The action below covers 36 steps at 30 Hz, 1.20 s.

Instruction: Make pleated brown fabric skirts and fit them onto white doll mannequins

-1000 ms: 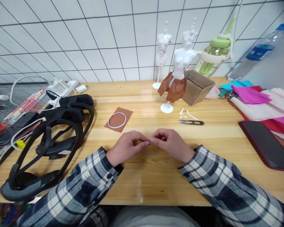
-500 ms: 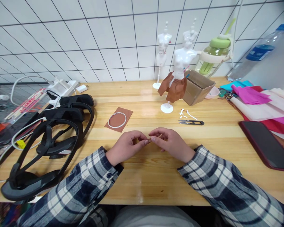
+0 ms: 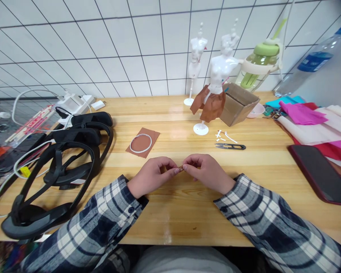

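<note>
Between my two hands is a small, thin brown strip [image 3: 181, 168], mostly covered by the fingers; its exact kind does not show. My left hand [image 3: 156, 174] pinches one end between thumb and forefinger. The other end is in the closed fingertips of my right hand [image 3: 206, 172]. Beyond the left hand lies a brown fabric square [image 3: 151, 134] with a silvery ring [image 3: 131, 147] on top. Thread snips [image 3: 233, 146] rest past the right hand, beside some small white scraps [image 3: 220, 137].
Two white doll mannequins [image 3: 221, 68] stand at the back, one draped in brown cloth [image 3: 213, 108], by a cardboard box [image 3: 235, 110]. Black headsets [image 3: 58, 170] and cables crowd the left. A phone [image 3: 319, 172], coloured fabrics [image 3: 304, 113] and bottles [image 3: 315, 62] are at right.
My right hand has shifted slightly to the right, so a little more of the brown strip shows between the fingertips. The left hand stays nearly in place.
</note>
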Motion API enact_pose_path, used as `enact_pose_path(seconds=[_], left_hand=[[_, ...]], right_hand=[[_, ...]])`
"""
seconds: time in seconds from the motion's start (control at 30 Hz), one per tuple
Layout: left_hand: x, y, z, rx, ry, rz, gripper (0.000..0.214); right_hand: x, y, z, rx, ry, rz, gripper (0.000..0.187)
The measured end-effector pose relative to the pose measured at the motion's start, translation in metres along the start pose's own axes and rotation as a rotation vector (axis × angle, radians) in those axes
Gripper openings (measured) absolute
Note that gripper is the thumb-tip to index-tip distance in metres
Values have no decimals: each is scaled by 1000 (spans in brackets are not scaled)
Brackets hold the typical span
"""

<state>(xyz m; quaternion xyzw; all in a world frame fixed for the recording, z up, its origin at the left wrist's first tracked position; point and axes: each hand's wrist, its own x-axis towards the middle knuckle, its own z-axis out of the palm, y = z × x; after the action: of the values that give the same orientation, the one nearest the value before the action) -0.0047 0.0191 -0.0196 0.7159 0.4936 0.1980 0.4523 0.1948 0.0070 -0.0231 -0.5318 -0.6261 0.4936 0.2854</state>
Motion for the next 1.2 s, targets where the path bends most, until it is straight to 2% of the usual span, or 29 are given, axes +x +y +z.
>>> enact_pose_path(seconds=[0.17,0.33,0.7,0.97,1.1,1.2], left_hand=[[0,1,0,11,10,20,31],[-2,0,0,32,1,33,31],[0,-8,1,-30,-44,57,26],[1,-5,-2,-52,-39,36,25],[2,-3,-3,-68,-6,21,25],[1,0,-3,-142,-21,1,24]], right_hand=[[-1,1,0,61,-40,8,24],[0,1,2,7,9,-26,18],[1,2,4,-108,2,-36,13],[1,1,-1,48,6,26,15],[2,0,-6,73,82,49,15],[2,1,-6,122,52,75,21]])
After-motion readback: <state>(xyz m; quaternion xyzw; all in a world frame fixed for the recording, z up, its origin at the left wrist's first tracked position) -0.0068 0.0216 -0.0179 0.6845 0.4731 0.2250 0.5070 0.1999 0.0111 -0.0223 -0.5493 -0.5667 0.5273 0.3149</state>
